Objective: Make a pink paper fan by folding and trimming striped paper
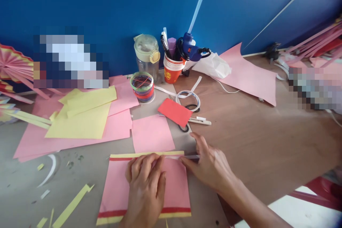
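Note:
A pink paper sheet (117, 188) with red and yellow strips along its far and near edges lies on the table in front of me. My left hand (146, 185) rests flat on the sheet, fingers together and pressing near the far strip. My right hand (211, 165) is at the sheet's far right corner, thumb and fingers pinching a thin white tape strip (191, 156) that runs along the yellow edge.
Beyond lie a pink square (152, 133), a red card (175, 111) over scissors (187, 121), a tape ring (188, 96), a roll of bands (142, 86), a bottle (146, 55), a red cup (172, 69) of pens and yellow sheets (82, 117). Paper scraps litter the left.

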Motion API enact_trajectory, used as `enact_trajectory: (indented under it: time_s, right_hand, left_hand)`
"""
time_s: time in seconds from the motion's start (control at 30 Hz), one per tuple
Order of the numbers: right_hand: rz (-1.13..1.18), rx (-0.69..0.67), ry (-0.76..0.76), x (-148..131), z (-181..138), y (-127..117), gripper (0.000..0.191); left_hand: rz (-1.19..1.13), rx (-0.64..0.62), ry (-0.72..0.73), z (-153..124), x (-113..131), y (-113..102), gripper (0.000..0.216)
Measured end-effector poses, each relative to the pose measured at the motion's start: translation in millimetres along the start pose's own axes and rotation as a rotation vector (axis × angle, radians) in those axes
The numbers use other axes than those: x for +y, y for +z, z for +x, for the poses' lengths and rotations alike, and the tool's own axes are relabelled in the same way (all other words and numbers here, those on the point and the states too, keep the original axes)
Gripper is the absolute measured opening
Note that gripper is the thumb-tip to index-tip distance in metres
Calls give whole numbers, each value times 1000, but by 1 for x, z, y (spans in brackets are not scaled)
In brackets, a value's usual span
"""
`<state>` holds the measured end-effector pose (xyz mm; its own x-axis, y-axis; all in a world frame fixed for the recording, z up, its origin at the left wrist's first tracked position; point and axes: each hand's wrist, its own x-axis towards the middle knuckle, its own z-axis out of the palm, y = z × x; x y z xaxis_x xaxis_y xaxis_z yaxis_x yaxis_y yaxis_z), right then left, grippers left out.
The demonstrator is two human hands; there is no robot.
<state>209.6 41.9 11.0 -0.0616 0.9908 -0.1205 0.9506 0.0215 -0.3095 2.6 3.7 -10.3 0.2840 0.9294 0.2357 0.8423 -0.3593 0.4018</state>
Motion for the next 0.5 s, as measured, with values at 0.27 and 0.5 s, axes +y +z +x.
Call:
enact_trajectory:
  time_s: [0.27, 0.5]
  right_hand:
    - [-22, -22, 31, 1, 2, 2, 55]
    - [-37, -71, 50, 0, 4, 3, 54]
  left_hand:
    - [-4, 9, -23, 0, 1, 0, 32]
    - [-11, -1, -18, -1, 0, -1, 33]
